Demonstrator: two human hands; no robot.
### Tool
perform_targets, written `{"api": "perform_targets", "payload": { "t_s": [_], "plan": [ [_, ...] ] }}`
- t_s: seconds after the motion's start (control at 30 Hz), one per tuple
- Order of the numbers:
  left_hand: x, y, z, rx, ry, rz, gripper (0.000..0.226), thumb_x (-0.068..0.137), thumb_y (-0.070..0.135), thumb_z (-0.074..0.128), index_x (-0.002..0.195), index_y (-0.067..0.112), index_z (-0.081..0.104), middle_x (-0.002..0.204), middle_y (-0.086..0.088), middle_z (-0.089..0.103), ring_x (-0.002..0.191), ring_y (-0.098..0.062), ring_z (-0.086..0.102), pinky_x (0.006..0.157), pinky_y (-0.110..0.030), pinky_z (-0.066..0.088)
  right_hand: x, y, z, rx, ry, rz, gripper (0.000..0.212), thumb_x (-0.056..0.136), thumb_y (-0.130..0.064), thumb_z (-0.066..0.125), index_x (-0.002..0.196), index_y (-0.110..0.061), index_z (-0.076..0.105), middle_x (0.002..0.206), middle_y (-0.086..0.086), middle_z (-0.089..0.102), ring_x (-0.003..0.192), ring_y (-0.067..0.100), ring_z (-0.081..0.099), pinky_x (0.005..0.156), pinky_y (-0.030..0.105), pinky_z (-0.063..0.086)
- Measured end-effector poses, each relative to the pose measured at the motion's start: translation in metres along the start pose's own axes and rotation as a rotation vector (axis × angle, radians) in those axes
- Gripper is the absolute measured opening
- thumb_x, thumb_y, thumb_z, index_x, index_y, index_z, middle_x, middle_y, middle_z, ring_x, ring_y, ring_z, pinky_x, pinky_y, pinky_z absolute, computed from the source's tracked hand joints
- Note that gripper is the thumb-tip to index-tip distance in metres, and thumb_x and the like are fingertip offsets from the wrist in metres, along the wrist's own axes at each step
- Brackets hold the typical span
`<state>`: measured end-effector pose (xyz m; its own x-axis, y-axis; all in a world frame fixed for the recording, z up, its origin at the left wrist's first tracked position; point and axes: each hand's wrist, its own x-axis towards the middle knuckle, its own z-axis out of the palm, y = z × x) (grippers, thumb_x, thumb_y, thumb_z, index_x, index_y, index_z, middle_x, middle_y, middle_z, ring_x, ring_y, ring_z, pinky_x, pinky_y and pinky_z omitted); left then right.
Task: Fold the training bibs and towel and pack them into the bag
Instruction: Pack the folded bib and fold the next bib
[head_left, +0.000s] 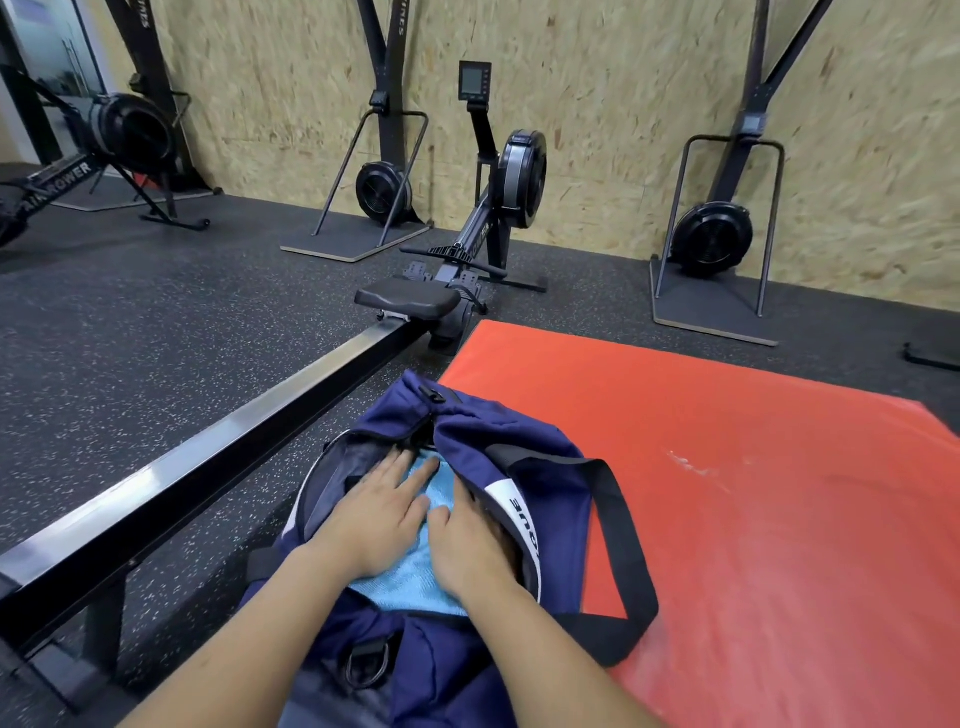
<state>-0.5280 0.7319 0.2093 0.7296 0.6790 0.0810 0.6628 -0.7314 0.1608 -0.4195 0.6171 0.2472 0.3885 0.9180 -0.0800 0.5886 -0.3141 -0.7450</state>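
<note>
A navy duffel bag (524, 431) lies open on the floor, straddling the edge of the red mat. Inside it lies a light blue towel (402, 584). My left hand (379, 514) presses flat on the towel, fingers straight and pointing toward the far end of the opening. My right hand (467, 545) rests beside it on the towel, its fingers reaching down under the bag's right flap, so their tips are hidden. No training bibs show; whatever lies below the towel is covered.
The bag's black shoulder strap (623, 545) loops onto the red mat (753, 493) at right. A rowing machine's black rail (208, 447) runs diagonally just left of the bag, its seat (410, 301) beyond. Ski machines stand along the wooden wall.
</note>
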Motion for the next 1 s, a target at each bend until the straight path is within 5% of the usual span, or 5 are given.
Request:
{"api": "perform_targets", "payload": {
  "t_s": [0.57, 0.7, 0.8, 0.9, 1.0],
  "plan": [
    [-0.006, 0.012, 0.006, -0.065, 0.149, 0.009, 0.088, 0.089, 0.053, -0.002, 0.156, 0.002, 0.022, 0.165, -0.013, 0.014, 0.155, -0.023, 0.007, 0.118, -0.020, -0.011, 0.007, 0.027, 0.003, -0.258, 0.125, -0.126, 0.055, 0.106, -0.035, 0.027, 0.159, -0.027, 0.013, 0.163, -0.002, 0.026, 0.147, 0.016, 0.030, 0.120, 0.028, 0.023],
    [-0.013, 0.016, 0.005, -0.103, 0.158, -0.004, 0.086, 0.091, 0.054, 0.001, 0.156, 0.002, 0.025, 0.165, -0.013, 0.017, 0.154, -0.023, 0.010, 0.120, -0.023, -0.007, 0.003, 0.033, 0.002, 0.008, 0.066, -0.159, 0.060, 0.100, -0.049, 0.035, 0.156, -0.031, 0.026, 0.159, -0.009, 0.034, 0.146, 0.010, 0.031, 0.121, 0.030, 0.024],
    [-0.015, 0.017, 0.006, -0.137, 0.146, -0.056, 0.081, 0.093, 0.054, 0.004, 0.157, 0.009, 0.024, 0.165, -0.010, 0.020, 0.153, -0.022, 0.015, 0.123, -0.028, 0.002, 0.003, 0.047, -0.030, 0.347, 0.106, -0.068, 0.031, 0.093, -0.025, 0.067, 0.123, -0.028, 0.060, 0.124, -0.017, 0.064, 0.119, 0.000, 0.058, 0.102, 0.013, 0.039],
    [-0.018, 0.023, 0.001, -0.189, 0.006, -0.168, 0.054, 0.103, 0.050, 0.018, 0.142, 0.021, 0.042, 0.143, -0.007, 0.053, 0.132, -0.029, 0.047, 0.111, -0.038, 0.035, 0.007, 0.066, -0.064, 0.748, 0.172, 0.010, 0.030, 0.084, 0.000, 0.075, 0.100, -0.024, 0.066, 0.110, -0.012, 0.071, 0.102, -0.004, 0.066, 0.096, 0.026, 0.048],
    [-0.019, 0.026, 0.001, -0.098, 0.036, -0.147, 0.060, 0.101, 0.051, 0.014, 0.152, 0.026, 0.032, 0.145, -0.007, 0.052, 0.130, -0.027, 0.048, 0.108, -0.038, 0.037, 0.005, 0.063, -0.068, 0.529, 0.151, 0.000, 0.027, 0.089, -0.017, 0.074, 0.113, -0.027, 0.067, 0.116, -0.017, 0.070, 0.116, 0.005, 0.062, 0.108, 0.036, 0.046]
  ]
}}
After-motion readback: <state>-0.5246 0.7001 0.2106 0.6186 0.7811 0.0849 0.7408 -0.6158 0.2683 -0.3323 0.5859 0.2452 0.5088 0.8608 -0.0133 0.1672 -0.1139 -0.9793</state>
